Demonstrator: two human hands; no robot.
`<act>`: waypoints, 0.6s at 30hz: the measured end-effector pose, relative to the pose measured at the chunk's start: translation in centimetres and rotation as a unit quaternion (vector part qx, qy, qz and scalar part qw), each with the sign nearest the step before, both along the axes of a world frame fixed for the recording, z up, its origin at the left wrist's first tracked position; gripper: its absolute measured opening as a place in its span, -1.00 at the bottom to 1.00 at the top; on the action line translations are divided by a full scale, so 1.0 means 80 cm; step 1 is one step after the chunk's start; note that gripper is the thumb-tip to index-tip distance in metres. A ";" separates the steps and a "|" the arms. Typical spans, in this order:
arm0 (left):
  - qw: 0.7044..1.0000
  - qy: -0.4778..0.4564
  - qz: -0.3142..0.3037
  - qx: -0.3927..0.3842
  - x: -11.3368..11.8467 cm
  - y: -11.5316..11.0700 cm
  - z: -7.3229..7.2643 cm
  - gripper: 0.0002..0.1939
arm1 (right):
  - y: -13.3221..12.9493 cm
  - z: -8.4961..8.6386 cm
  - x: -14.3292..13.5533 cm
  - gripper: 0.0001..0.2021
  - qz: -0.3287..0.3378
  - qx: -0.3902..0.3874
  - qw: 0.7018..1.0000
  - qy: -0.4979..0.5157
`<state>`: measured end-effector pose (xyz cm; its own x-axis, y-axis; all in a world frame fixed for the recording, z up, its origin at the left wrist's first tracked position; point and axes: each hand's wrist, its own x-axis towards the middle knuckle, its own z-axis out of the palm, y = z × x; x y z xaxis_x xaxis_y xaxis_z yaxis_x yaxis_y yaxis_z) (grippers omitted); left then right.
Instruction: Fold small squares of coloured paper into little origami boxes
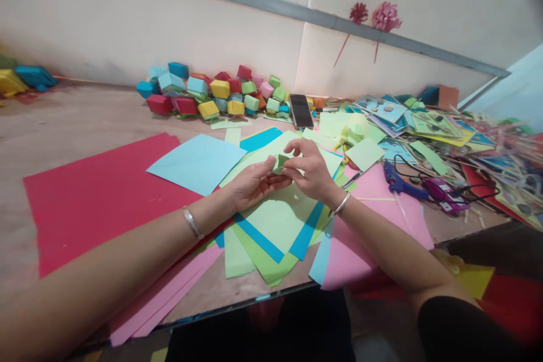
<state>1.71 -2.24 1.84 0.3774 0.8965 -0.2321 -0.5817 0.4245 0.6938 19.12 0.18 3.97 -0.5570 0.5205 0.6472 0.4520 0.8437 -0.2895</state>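
Between my two hands is a small folded piece of green paper (279, 163), held above a stack of pale green sheets (271, 220). My left hand (257, 182) supports it from the left, with the thumb and fingers on its edge. My right hand (309, 169) pinches its right side between thumb and fingers. Blue and brighter green sheets stick out from under the pale green ones. A light blue sheet (197, 163) lies left of the hands, partly over a large red sheet (106, 198).
Small coloured paper boxes (220, 89) are heaped at the back beside a phone (301, 111). To the right are pink sheets (360, 237), scissors (341, 147), a blue glue gun (403, 184) and piled cards (436, 124). Two paper flowers (386, 17) hang on the wall.
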 end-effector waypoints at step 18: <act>0.765 0.411 -0.035 0.495 0.011 -0.014 -0.020 -0.67 | 0.050 0.023 -0.004 -0.90 -0.094 -0.094 0.990 0.052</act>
<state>2.62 -3.36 0.27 0.5242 0.7710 0.3615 0.2238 -0.5343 0.8152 18.82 4.20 5.80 -0.3739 0.7253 0.5781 0.5561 0.6741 -0.4862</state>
